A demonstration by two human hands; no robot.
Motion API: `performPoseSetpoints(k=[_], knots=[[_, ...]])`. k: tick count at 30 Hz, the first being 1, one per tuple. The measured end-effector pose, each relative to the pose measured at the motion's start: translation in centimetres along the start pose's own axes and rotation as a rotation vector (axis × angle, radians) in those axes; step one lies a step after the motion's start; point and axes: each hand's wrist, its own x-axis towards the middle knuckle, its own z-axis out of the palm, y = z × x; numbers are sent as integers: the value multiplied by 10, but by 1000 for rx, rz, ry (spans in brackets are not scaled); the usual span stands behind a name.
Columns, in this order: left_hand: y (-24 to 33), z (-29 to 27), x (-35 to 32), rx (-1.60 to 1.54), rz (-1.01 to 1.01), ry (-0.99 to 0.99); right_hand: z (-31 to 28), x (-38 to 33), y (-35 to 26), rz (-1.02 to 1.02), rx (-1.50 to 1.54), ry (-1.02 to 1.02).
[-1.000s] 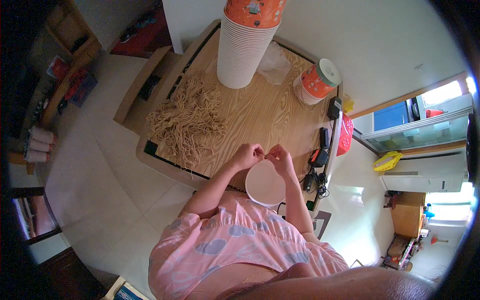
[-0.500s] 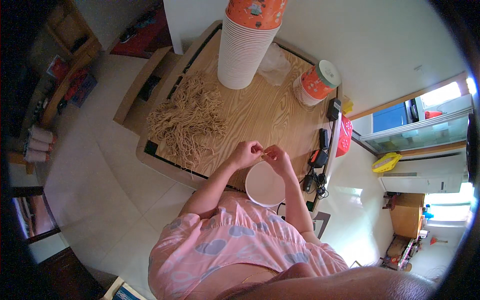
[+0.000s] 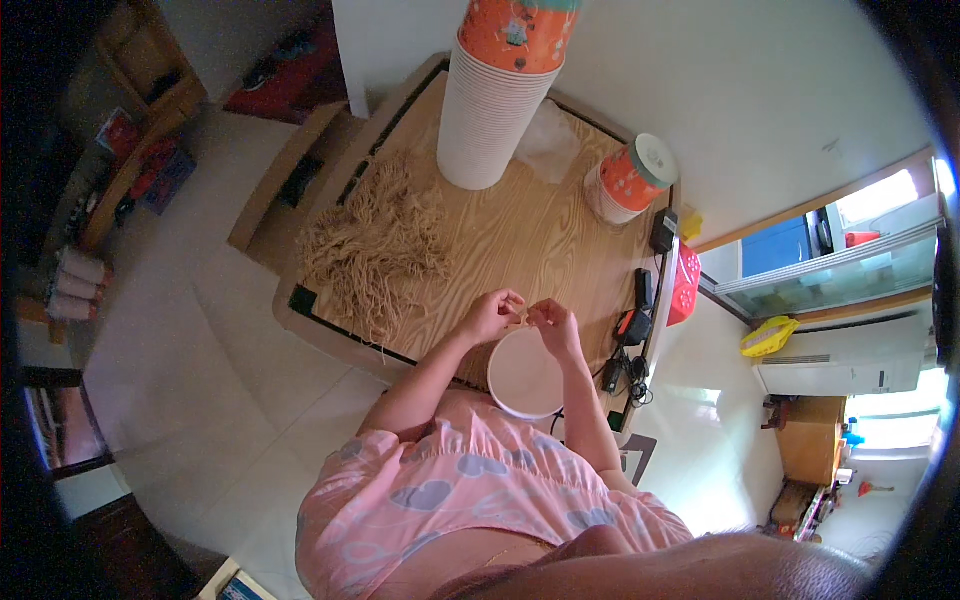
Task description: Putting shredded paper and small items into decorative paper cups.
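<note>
My left hand (image 3: 494, 314) and my right hand (image 3: 553, 325) meet over the near edge of the table. Both are closed in a pinch, fingertips almost touching, on a thin tan strand (image 3: 521, 318); its ends are too small to make out. Just below the hands, a round white paper tub (image 3: 526, 376) with its mouth facing up sits against my front, nothing plainly visible inside. To the left of my left hand lies a loose, tangled heap of tan string (image 3: 375, 250), a few ends hanging over the table edge.
A tall stack of white tubs (image 3: 484, 125) topped by orange printed ones stands at the back. Beside it lies a clear plastic bag (image 3: 548, 143). An orange printed tub (image 3: 632, 178) is at back right. Black adapters and cables (image 3: 632, 327) line the right edge of the wooden table (image 3: 500, 235).
My fingertips have shifted slightly, and the left fingers have loosened a little. The view has tilted a bit, so the table things sit slightly lower. Tub and string heap stay in place.
</note>
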Motion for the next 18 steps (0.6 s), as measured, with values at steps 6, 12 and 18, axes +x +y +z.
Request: performPoseSetpoints(k=[6, 12, 18], knots=[[3, 9, 1, -35, 20, -2, -3, 2, 7, 42, -11, -11], [-10, 9, 7, 53, 34, 98, -5, -2, -2, -23, -114, -67], [0, 8, 5, 17, -10, 77, -3, -5, -18, -25, -204, -39]])
